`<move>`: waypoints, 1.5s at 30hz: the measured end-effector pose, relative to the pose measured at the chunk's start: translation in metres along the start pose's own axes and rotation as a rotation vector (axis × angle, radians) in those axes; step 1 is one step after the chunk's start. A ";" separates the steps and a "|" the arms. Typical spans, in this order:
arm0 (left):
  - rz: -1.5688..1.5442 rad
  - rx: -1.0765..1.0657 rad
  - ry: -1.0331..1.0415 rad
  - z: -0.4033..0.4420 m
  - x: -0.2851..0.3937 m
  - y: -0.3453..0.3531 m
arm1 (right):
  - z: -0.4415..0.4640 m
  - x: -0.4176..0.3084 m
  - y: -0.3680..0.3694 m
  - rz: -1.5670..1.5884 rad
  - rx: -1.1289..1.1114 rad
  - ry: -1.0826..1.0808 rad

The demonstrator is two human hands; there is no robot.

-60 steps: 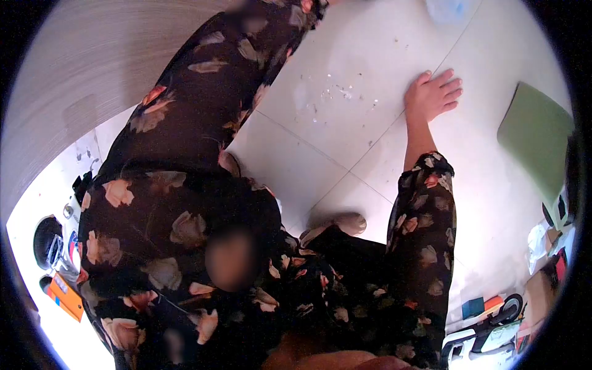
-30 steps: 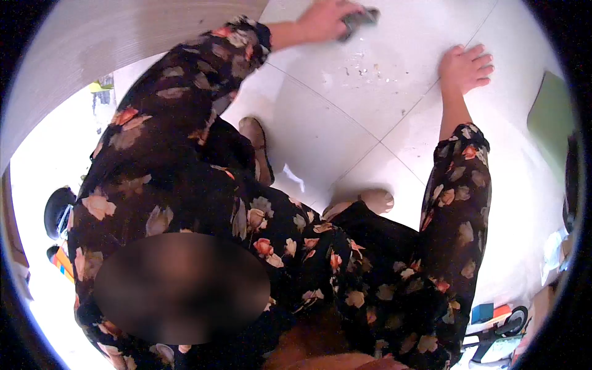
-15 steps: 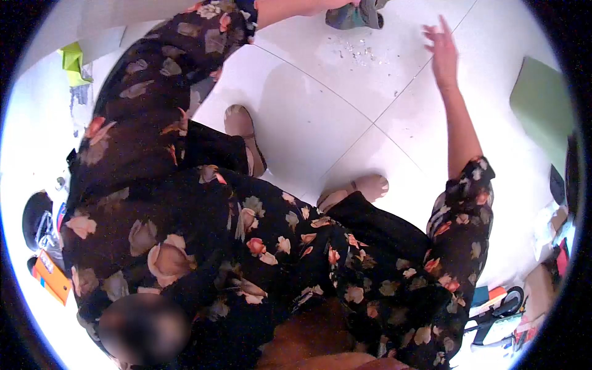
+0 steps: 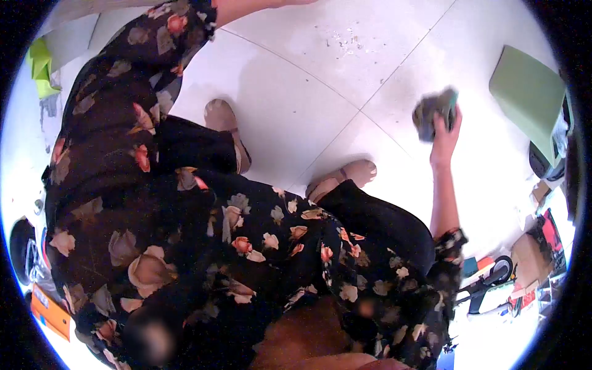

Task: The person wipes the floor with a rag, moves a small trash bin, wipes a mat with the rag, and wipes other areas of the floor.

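Note:
My right hand [image 4: 446, 132] is closed around a dark grey-green crumpled bundle [image 4: 430, 114] that looks like cloth; its exact kind is blurred. It is held above the white tiled floor [image 4: 290, 117], in front of my right foot. My left hand [image 4: 297, 2] reaches to the top edge of the view, where its fingers are cut off. Between and beyond the two hands, small pale and dark bits of debris [image 4: 351, 43] lie scattered on the tiles.
My sandalled feet [image 4: 221, 116] stand apart on the floor. At the right are a green panel-like object [image 4: 527, 92], a cardboard box [image 4: 531, 259] and several mixed items. An orange object [image 4: 50, 311] lies at the lower left, with a lime-green piece [image 4: 42, 68] above it.
The grey-green bundle was at my left hand by the top edge; now my right hand, open before, holds it closer to my body. The view has shifted slightly.

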State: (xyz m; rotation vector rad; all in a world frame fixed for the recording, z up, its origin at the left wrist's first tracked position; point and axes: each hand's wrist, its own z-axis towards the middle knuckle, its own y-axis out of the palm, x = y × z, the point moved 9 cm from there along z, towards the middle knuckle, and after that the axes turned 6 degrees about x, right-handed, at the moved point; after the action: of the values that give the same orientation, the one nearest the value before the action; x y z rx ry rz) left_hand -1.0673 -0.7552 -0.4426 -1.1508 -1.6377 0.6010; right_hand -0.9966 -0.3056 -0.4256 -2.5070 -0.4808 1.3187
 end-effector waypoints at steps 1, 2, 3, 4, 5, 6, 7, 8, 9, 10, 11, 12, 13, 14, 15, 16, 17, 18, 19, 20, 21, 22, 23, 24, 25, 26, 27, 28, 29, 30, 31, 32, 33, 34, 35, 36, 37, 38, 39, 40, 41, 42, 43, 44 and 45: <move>0.112 -0.039 -0.028 -0.013 -0.014 0.000 | -0.013 0.046 -0.018 0.039 0.067 0.085; 0.184 -0.139 -0.105 -0.030 -0.009 -0.009 | -0.025 0.079 -0.034 -0.038 0.150 0.072; 0.255 -0.239 -0.181 -0.047 -0.004 -0.018 | -0.032 0.126 -0.047 -0.110 0.220 0.112; 0.312 -0.218 -0.178 -0.051 -0.020 -0.014 | -0.039 0.165 -0.054 -0.316 0.291 0.285; 0.365 -0.198 -0.178 -0.056 -0.038 -0.002 | -0.041 0.196 -0.061 -0.507 0.457 0.410; 0.418 -0.187 -0.173 -0.060 -0.052 0.009 | -0.045 0.175 -0.048 -0.558 0.504 0.378; 0.409 -0.189 -0.157 -0.063 -0.053 0.012 | -0.034 0.160 -0.036 -0.591 0.515 0.264; 0.400 -0.190 -0.142 -0.065 -0.049 0.013 | -0.025 0.144 -0.023 -0.628 0.527 0.151; 0.391 -0.191 -0.127 -0.066 -0.049 0.017 | -0.006 0.137 -0.008 -0.641 0.501 -0.042; 0.400 -0.182 -0.122 -0.063 -0.048 0.017 | 0.012 0.117 0.012 -0.625 0.453 -0.118; 0.410 -0.172 -0.117 -0.061 -0.048 0.017 | 0.025 0.086 0.035 -0.608 0.405 -0.193; 0.420 -0.163 -0.112 -0.058 -0.046 0.016 | 0.031 0.061 0.053 -0.622 0.397 -0.229; 0.437 -0.176 -0.113 -0.057 -0.046 0.018 | 0.035 0.036 0.072 -0.636 0.389 -0.265; 0.454 -0.189 -0.113 -0.056 -0.045 0.019 | 0.041 0.015 0.092 -0.636 0.331 -0.277; 0.471 -0.202 -0.114 -0.055 -0.048 0.023 | 0.045 -0.005 0.111 -0.635 0.273 -0.287; 0.466 -0.195 -0.078 -0.054 -0.051 0.026 | 0.046 -0.026 0.131 -0.620 0.215 -0.329; 0.460 -0.193 -0.048 -0.057 -0.066 0.034 | 0.044 -0.042 0.152 -0.604 0.149 -0.369; 0.454 -0.183 -0.016 -0.055 -0.065 0.033 | 0.043 -0.056 0.169 -0.643 0.100 -0.434; 0.431 -0.235 -0.048 -0.053 -0.069 0.036 | 0.043 -0.067 0.184 -0.682 0.050 -0.498; 0.408 -0.287 -0.079 -0.053 -0.063 0.032 | 0.042 -0.075 0.196 -0.673 -0.007 -0.570; 0.385 -0.339 -0.111 -0.052 -0.063 0.033 | 0.042 -0.082 0.205 -0.664 -0.065 -0.642; 0.361 -0.314 -0.076 -0.052 -0.063 0.032 | 0.046 -0.081 0.212 -0.550 -0.169 -0.681; 0.334 -0.289 -0.044 -0.058 -0.065 0.034 | 0.050 -0.084 0.203 -0.467 -0.166 -0.719; 0.308 -0.263 -0.012 -0.061 -0.066 0.036 | 0.052 -0.091 0.190 -0.384 -0.163 -0.756; 0.310 -0.303 -0.048 -0.062 -0.058 0.030 | 0.056 -0.097 0.175 -0.300 -0.161 -0.792; 0.311 -0.343 -0.084 -0.064 -0.049 0.024 | 0.071 -0.098 0.149 -0.222 -0.073 -0.771; 0.312 -0.383 -0.120 -0.065 -0.040 0.021 | 0.086 -0.094 0.121 -0.205 -0.054 -0.596; 0.323 -0.380 -0.124 -0.066 -0.037 0.022 | 0.110 -0.076 0.089 -0.100 0.047 -0.505; 0.334 -0.378 -0.129 -0.066 -0.034 0.023 | 0.125 -0.074 0.057 -0.235 0.176 -0.551; 0.351 -0.373 -0.136 -0.065 -0.033 0.020 | 0.159 -0.054 0.032 -0.413 0.290 -0.454; 0.361 -0.386 -0.149 -0.064 -0.033 0.021 | 0.184 -0.040 0.012 -0.544 0.323 -0.410; 0.371 -0.398 -0.162 -0.064 -0.035 0.025 | 0.198 -0.023 -0.002 -0.756 0.399 -0.296; 0.381 -0.410 -0.175 -0.064 -0.037 0.026 | 0.203 -0.027 0.008 -0.822 0.409 -0.312; 0.380 -0.404 -0.162 -0.068 -0.038 0.027 | 0.205 -0.026 0.021 -0.895 0.410 -0.320; 0.380 -0.398 -0.149 -0.072 -0.040 0.029 | 0.207 -0.024 0.036 -0.968 0.410 -0.328; 0.379 -0.392 -0.135 -0.077 -0.040 0.030 | 0.196 -0.042 0.066 -0.963 0.351 -0.534; 0.366 -0.370 -0.112 -0.078 -0.042 0.032 | 0.183 -0.055 0.087 -0.872 0.320 -0.580; 0.354 -0.348 -0.089 -0.075 -0.046 0.034 | 0.169 -0.065 0.107 -0.798 0.316 -0.593; 0.347 -0.320 -0.060 -0.067 -0.051 0.034 | 0.155 -0.077 0.127 -0.835 0.290 -0.633; 0.368 -0.280 -0.010 -0.061 -0.059 0.039 | 0.144 -0.081 0.149 -0.835 0.253 -0.713; 0.389 -0.239 0.040 -0.058 -0.073 0.048 | 0.123 -0.094 0.169 -0.834 0.233 -0.719; 0.396 -0.201 0.083 -0.060 -0.078 0.055 | 0.111 -0.095 0.193 -0.771 0.151 -0.790; 0.400 -0.231 0.044 -0.061 -0.080 0.057 | 0.091 -0.103 0.216 -0.789 0.089 -0.759; 0.405 -0.262 0.005 -0.059 -0.081 0.058 | 0.073 -0.106 0.241 -0.813 -0.001 -0.780; 0.419 -0.292 -0.028 -0.058 -0.083 0.058 | 0.056 -0.105 0.260 -0.740 -0.005 -0.844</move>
State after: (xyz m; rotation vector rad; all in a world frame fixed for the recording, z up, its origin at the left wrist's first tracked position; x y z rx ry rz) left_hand -0.9874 -0.8130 -0.5046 -1.7307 -1.5496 0.6541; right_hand -1.0558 -0.5799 -0.4775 -1.3724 -1.3901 1.9070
